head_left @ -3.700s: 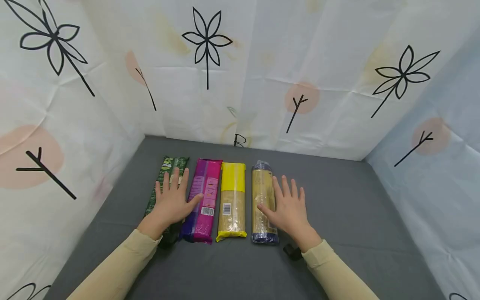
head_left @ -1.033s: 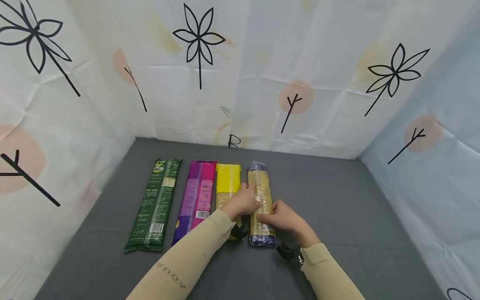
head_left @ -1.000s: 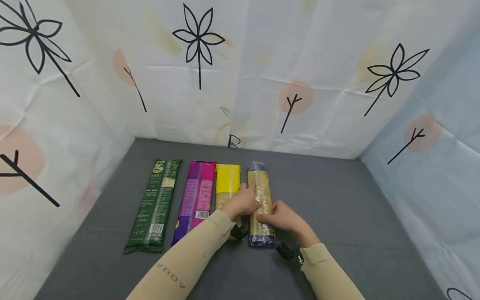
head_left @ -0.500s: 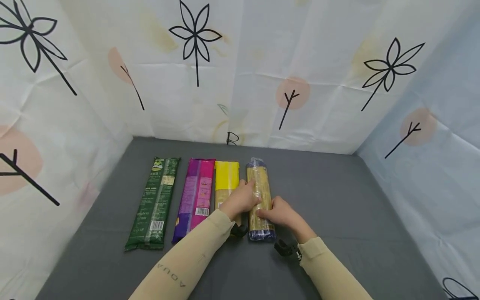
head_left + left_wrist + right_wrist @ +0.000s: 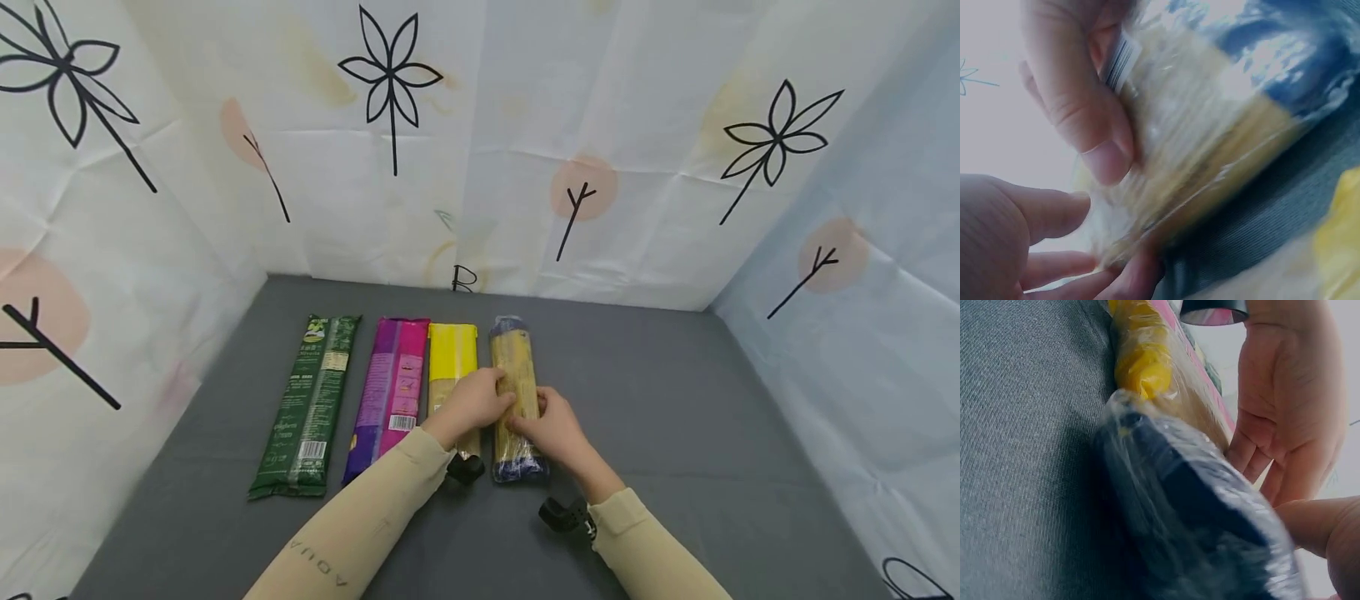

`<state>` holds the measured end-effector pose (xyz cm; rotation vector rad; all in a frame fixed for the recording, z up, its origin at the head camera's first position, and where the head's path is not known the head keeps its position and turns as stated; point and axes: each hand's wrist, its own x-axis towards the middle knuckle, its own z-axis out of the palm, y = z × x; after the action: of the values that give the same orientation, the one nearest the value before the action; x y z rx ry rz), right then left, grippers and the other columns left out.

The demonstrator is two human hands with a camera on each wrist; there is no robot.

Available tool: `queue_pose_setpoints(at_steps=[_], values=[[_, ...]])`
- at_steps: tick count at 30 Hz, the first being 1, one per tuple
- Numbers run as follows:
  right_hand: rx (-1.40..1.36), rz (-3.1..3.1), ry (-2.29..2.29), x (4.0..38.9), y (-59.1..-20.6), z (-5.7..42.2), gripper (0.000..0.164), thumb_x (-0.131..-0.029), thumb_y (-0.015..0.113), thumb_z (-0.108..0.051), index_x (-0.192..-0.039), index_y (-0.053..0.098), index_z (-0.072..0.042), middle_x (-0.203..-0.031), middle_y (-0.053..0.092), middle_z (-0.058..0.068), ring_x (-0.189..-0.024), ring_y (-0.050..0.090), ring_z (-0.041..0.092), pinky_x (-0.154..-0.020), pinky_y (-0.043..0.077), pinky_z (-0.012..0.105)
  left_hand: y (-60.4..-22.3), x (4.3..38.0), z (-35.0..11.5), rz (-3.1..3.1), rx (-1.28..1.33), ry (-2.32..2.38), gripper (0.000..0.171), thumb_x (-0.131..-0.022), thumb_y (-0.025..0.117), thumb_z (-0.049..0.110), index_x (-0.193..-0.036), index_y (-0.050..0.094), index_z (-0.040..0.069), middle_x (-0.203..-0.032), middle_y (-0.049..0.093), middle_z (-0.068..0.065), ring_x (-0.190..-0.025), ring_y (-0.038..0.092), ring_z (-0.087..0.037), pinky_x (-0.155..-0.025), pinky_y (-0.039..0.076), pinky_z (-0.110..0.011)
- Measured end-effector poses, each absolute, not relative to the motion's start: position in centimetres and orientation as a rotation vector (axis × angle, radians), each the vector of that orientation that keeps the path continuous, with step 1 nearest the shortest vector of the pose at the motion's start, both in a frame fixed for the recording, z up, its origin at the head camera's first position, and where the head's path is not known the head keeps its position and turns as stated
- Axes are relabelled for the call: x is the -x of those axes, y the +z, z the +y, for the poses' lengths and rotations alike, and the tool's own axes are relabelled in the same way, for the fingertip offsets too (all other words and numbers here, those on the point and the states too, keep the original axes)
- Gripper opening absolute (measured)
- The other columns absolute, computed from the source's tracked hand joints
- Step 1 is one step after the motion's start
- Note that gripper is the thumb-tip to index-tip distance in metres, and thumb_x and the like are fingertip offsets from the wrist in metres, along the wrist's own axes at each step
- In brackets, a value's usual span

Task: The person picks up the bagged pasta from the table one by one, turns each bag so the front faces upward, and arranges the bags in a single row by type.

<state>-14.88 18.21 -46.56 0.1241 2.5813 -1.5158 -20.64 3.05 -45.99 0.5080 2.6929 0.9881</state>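
A clear-wrapped spaghetti pack (image 5: pixel 513 354) with dark blue ends is the rightmost of a row on the grey cloth. My left hand (image 5: pixel 472 402) reaches across and holds its left edge, fingertips at the wrapper. On the opposite side my right hand (image 5: pixel 561 429) grips it, thumb on top and fingers round the right edge. The left wrist view shows the right thumb (image 5: pixel 1110 159) pressed on the wrapper (image 5: pixel 1172 119), with the left fingers (image 5: pixel 1138 278) at the lower edge. In the right wrist view, the blue end (image 5: pixel 1191 500) fills the foreground.
Left of it lie a yellow-ended pasta pack (image 5: pixel 453 354), partly under my left hand, then a purple and pink pack (image 5: pixel 390 383) and a green pack (image 5: pixel 307 408). Printed white cloth walls (image 5: pixel 510 208) enclose the grey surface (image 5: pixel 637 375) at back and sides.
Both hands first lay spread over the packs. The left crossed rightward and both took hold of the blue-ended pack. In the last half second, that pack has turned slightly between them.
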Motion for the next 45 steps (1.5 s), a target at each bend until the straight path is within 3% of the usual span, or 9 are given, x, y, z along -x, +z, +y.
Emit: queue_pose_setpoints(at_steps=[5,7,10,14,21,28,31,39,45], values=[[-0.068,2.580,-1.571,14.7,-46.7,18.2,0.060,-0.084,0.073,-0.012,-0.135,0.045,-0.002,-0.115,0.058,0.017,-0.087,0.063,0.023,-0.067,0.055,0.036,-45.6,21.0,2.4,2.559,-0.465,1.162,0.047,-0.098,0.055,0.037,-0.131,0.059,0.004,-0.110,0.066,-0.014,-0.083,0.063,-0.022,-0.075,0.052,-0.039],[-0.040,2.563,-1.588,14.7,-46.7,18.2,0.060,-0.085,0.072,-0.012,-0.137,0.044,-0.002,-0.116,0.057,0.017,-0.090,0.062,0.023,-0.068,0.056,0.037,-45.5,21.0,2.1,2.471,-0.383,1.275,0.052,-0.099,0.052,0.041,-0.135,0.055,0.004,-0.115,0.065,-0.013,-0.082,0.065,-0.020,-0.075,0.054,-0.038],[-0.010,2.547,-1.598,14.7,-46.7,18.1,0.060,-0.088,0.070,-0.012,-0.139,0.042,-0.002,-0.118,0.055,0.017,-0.093,0.061,0.024,-0.068,0.056,0.037,-45.3,21.1,1.7,2.330,-0.276,1.425,0.056,-0.100,0.049,0.043,-0.138,0.051,0.002,-0.111,0.063,-0.013,-0.071,0.067,-0.022,-0.070,0.055,-0.037],[0.014,2.610,-1.529,14.6,-46.2,17.8,0.058,-0.089,0.068,-0.013,-0.140,0.042,-0.003,-0.117,0.050,0.014,-0.094,0.059,0.024,-0.069,0.055,0.035,-45.3,21.2,1.7,2.197,-0.218,1.573,0.059,-0.100,0.048,0.043,-0.138,0.048,-0.002,-0.108,0.060,-0.018,-0.074,0.067,-0.023,-0.070,0.057,-0.037],[0.107,2.793,-1.351,14.4,-45.2,16.8,0.056,-0.090,0.067,-0.009,-0.141,0.046,-0.005,-0.106,0.043,0.008,-0.101,0.058,0.026,-0.076,0.054,0.035,-45.6,21.7,1.6,1.958,-0.129,1.863,0.067,-0.099,0.052,0.044,-0.144,0.037,-0.002,-0.125,0.054,-0.026,-0.081,0.069,-0.030,-0.068,0.057,-0.040],[0.228,3.085,-1.026,13.8,-44.7,15.6,0.059,-0.086,0.070,-0.010,-0.140,0.049,-0.005,-0.098,0.045,0.005,-0.080,0.049,0.016,-0.067,0.047,0.032,-45.8,22.1,1.2,1.887,-0.101,1.942,0.066,-0.097,0.054,0.046,-0.145,0.035,0.004,-0.119,0.055,-0.023,-0.078,0.069,-0.030,-0.066,0.057,-0.040],[0.334,3.195,-0.898,13.3,-44.6,15.2,0.057,-0.085,0.071,-0.011,-0.139,0.051,-0.004,-0.097,0.045,0.004,-0.080,0.044,0.017,-0.064,0.041,0.030,-45.7,22.1,1.1,1.904,-0.077,1.953,0.068,-0.095,0.058,0.046,-0.144,0.034,0.005,-0.112,0.057,-0.020,-0.077,0.068,-0.027,-0.066,0.058,-0.038],[0.553,3.378,-0.706,11.9,-44.9,14.8,0.047,-0.084,0.074,-0.017,-0.127,0.060,-0.005,-0.105,0.050,0.008,-0.089,0.046,0.024,-0.071,0.044,0.036,-46.1,21.7,1.5,1.953,-0.052,1.981,0.059,-0.096,0.060,0.033,-0.141,0.035,0.004,-0.109,0.064,-0.017,-0.074,0.065,-0.021,-0.062,0.055,-0.031],[0.559,3.331,-0.765,11.6,-45.4,15.5,0.046,-0.087,0.072,-0.025,-0.129,0.060,-0.009,-0.116,0.050,0.008,-0.099,0.048,0.025,-0.080,0.047,0.039,-46.1,21.8,1.5,1.904,-0.038,2.053,0.047,-0.099,0.055,0.024,-0.137,0.036,0.004,-0.108,0.063,-0.019,-0.071,0.063,-0.020,-0.059,0.053,-0.030]])
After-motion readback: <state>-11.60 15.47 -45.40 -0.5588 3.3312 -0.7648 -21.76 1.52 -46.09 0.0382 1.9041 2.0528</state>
